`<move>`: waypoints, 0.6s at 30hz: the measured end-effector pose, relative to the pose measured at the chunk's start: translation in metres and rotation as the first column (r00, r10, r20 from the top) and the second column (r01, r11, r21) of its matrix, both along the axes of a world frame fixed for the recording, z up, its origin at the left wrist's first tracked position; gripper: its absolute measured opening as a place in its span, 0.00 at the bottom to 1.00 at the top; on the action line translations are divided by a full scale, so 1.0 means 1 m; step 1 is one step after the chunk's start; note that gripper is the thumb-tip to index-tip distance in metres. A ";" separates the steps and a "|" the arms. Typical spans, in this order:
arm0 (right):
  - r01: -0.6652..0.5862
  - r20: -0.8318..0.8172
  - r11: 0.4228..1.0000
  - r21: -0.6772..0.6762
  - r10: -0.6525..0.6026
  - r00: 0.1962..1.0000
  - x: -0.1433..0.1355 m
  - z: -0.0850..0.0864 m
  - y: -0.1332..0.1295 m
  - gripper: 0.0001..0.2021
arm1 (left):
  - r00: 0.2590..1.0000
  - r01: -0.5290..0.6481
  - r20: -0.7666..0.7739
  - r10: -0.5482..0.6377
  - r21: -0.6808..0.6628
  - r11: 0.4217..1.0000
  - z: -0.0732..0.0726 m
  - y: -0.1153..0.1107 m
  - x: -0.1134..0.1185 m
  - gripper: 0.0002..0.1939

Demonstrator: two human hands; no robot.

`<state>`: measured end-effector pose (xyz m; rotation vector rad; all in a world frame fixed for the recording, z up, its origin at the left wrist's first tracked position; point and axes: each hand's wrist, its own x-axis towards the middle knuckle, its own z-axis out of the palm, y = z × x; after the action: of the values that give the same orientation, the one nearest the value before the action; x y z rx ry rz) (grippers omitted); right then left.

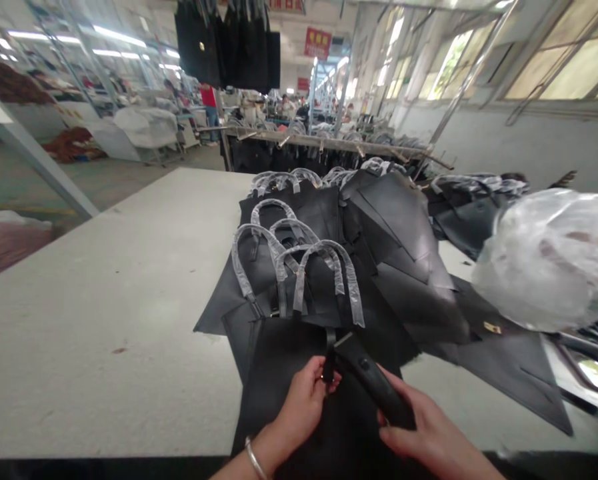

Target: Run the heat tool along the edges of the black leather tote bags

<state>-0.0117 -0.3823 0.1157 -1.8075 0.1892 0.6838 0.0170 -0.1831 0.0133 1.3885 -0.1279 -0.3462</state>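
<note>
Factory rm, pale worktop [143, 313]. Blk strap [330, 339] hangs over blk bag [281, 357] nr front edge — L hand [305, 392] pinches strap, R hand [423, 421] wraps blk tool [376, 387], tip right by it. Plastic-wrapped handles [355, 290] lie beyond. Risk: if grip slackens — tip may slip, scuff bag, catch L hand.

The head camera looks forward and down across the table [129, 300].

Black handheld tool [373, 383] and narrow dark strap [330, 347], lower centre of frame.
Tool elongated, tilted, upper end toward upper left, just beside the strap; strap near upright, seen against a smooth black panel [281, 360].
</note>
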 end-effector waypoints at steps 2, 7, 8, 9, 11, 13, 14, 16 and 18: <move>0.028 0.041 0.999 -0.035 -0.026 0.999 -0.001 -0.004 -0.012 0.45 | 1.000 -0.004 0.001 0.004 0.134 0.991 0.001 0.001 0.002 0.15; 0.082 0.086 0.995 -0.063 -0.077 0.993 -0.010 -0.019 -0.055 0.43 | 0.897 -0.351 0.440 0.051 0.636 0.688 0.017 -0.002 0.008 0.27; 0.102 0.087 0.992 -0.072 -0.096 0.992 -0.012 -0.022 -0.063 0.42 | 0.859 -0.394 0.512 -0.006 0.667 0.632 0.020 -0.007 0.011 0.27; 0.119 0.090 0.990 -0.081 -0.112 0.990 -0.013 -0.024 -0.069 0.40 | 0.836 -0.394 0.543 -0.072 0.687 0.610 0.023 -0.014 0.016 0.26; 0.139 0.096 0.986 -0.089 -0.130 0.987 -0.013 -0.027 -0.079 0.37 | 0.831 -0.311 0.523 -0.191 0.720 0.620 0.027 -0.031 0.028 0.26; 0.164 0.098 0.982 -0.093 -0.154 0.983 -0.010 -0.027 -0.085 0.35 | 0.847 -0.224 0.464 -0.258 0.753 0.619 0.027 -0.049 0.040 0.27; 0.178 0.094 0.979 -0.096 -0.169 0.981 -0.008 -0.026 -0.087 0.34 | 0.856 -0.194 0.434 -0.279 0.772 0.605 0.025 -0.058 0.046 0.28; 0.194 0.078 0.976 -0.103 -0.186 0.979 -0.002 -0.023 -0.088 0.33 | 0.870 -0.163 0.384 -0.308 0.816 0.555 0.022 -0.070 0.056 0.29; 0.193 0.065 0.975 -0.110 -0.187 0.980 0.005 -0.021 -0.086 0.33 | 0.873 -0.156 0.356 -0.334 0.851 0.501 0.018 -0.075 0.060 0.29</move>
<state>-0.0071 -0.4684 0.0945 -1.8871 0.3673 0.4962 0.0775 -0.2585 0.0309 2.5068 -0.5073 -0.1187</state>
